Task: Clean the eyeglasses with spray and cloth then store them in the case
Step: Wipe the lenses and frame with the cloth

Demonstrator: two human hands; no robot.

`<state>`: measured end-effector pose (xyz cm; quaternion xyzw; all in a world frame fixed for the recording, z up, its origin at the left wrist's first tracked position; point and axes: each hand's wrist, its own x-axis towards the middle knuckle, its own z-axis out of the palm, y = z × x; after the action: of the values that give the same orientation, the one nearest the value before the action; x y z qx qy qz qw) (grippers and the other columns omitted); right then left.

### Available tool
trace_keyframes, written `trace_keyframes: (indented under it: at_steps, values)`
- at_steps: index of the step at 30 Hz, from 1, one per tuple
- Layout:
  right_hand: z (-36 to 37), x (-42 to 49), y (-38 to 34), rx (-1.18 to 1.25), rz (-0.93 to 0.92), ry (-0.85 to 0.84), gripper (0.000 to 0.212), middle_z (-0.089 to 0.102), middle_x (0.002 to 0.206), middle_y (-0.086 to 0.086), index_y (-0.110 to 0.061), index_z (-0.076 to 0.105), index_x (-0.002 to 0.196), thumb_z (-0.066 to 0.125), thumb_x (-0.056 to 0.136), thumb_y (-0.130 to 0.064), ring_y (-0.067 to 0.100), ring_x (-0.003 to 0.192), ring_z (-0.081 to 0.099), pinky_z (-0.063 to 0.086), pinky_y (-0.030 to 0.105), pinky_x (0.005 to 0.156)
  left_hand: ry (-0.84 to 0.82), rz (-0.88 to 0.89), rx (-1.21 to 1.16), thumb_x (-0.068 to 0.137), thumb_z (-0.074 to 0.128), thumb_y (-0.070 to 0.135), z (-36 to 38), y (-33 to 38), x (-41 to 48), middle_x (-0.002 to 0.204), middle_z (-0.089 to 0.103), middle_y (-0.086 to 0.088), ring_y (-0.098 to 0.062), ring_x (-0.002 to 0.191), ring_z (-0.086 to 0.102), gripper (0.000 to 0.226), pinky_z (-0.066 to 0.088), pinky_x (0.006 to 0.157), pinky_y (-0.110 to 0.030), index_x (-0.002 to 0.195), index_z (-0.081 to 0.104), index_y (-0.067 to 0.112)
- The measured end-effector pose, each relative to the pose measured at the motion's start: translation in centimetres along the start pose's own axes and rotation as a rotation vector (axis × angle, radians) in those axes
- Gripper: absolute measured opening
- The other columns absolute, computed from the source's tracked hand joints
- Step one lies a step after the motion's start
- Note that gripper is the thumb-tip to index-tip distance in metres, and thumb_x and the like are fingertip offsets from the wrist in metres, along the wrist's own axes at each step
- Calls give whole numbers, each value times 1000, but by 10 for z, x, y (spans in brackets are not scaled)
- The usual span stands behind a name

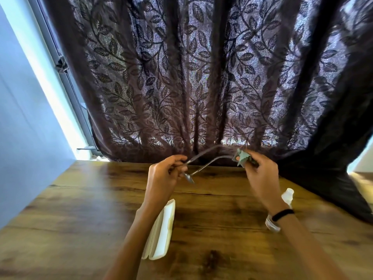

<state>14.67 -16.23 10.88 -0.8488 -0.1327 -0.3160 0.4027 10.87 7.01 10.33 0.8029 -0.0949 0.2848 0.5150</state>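
The eyeglasses (210, 158) are held in the air beyond the case (162, 229), spanning both hands. The left hand (161, 174), straight beyond the case, curls its fingers round the ends of the temple arms. The right hand (260, 174), beyond and right of the case, pinches a grey-green cloth (243, 156) over the front of the frame; the lenses are hidden. The white case lies on the wooden table (80, 209), seemingly open, partly under the left forearm. Right of the case lies the spray bottle (287, 196), partly behind the right wrist. A leaf-patterned curtain (201, 77) hangs beyond the case.
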Motion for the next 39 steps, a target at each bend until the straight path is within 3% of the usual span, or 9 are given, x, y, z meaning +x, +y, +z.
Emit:
trace_keyframes:
  at_steps: [2,5,8,10,18,22,27,32,39]
  values:
    - [-1,-2,4,175,158,-28,19,71,95,6,-14,68,101,63,84,-9,7,75,63,48,10,65,43,-26,-24,80,62,-8,-4,-2,1,72,66,9,0,58,63,25,52,57,-11,101,67,5]
    - [-2,-7,4,714,553,-98,8,68,100,11,-18,64,91,58,87,-17,13,83,63,54,14,60,91,-30,-43,81,63,-2,-8,-3,4,72,66,11,1,57,63,24,51,57,-9,103,66,9]
    - [-4,-10,7,1103,956,-166,28,62,100,16,-6,57,99,56,85,-30,23,87,62,58,24,62,144,-24,-57,83,62,-1,-8,-5,4,74,66,8,2,58,63,23,50,57,-8,102,64,12]
    - [-4,-13,13,1155,1030,-203,44,63,102,17,-4,55,106,59,79,-39,26,91,62,57,27,68,179,-12,-63,84,61,0,-8,-6,3,77,65,5,1,61,64,23,50,57,-8,102,63,14]
    - [21,-28,45,584,972,-325,10,61,94,5,-18,53,87,62,85,-14,11,77,58,52,19,50,224,-23,-120,86,58,-2,-4,-8,5,94,56,4,-4,66,64,19,53,59,-11,100,64,9]
    - [29,-34,56,347,888,-383,12,62,105,15,-7,58,100,56,90,-13,20,88,59,52,36,74,234,-54,-184,86,57,-3,-1,-11,5,90,56,1,-5,64,64,22,54,59,-13,100,62,13]
    - [36,-35,70,-103,647,-428,39,54,131,14,-9,45,130,50,92,-10,28,119,51,44,38,97,246,-49,-224,86,56,-4,0,-13,4,87,57,1,-5,63,64,22,55,59,-15,100,62,11]
    - [30,-24,45,179,444,-316,29,61,117,6,-14,54,121,50,93,-19,16,103,58,49,27,83,227,-51,-280,85,55,-7,1,-11,5,86,57,-2,-4,62,64,23,54,58,-14,98,62,11]
    - [17,3,-3,640,328,-173,23,67,103,-6,-24,61,107,58,87,-13,2,97,62,52,22,85,177,-60,-404,85,52,-9,1,-7,2,89,60,-3,-7,63,65,30,56,58,-17,86,64,19]
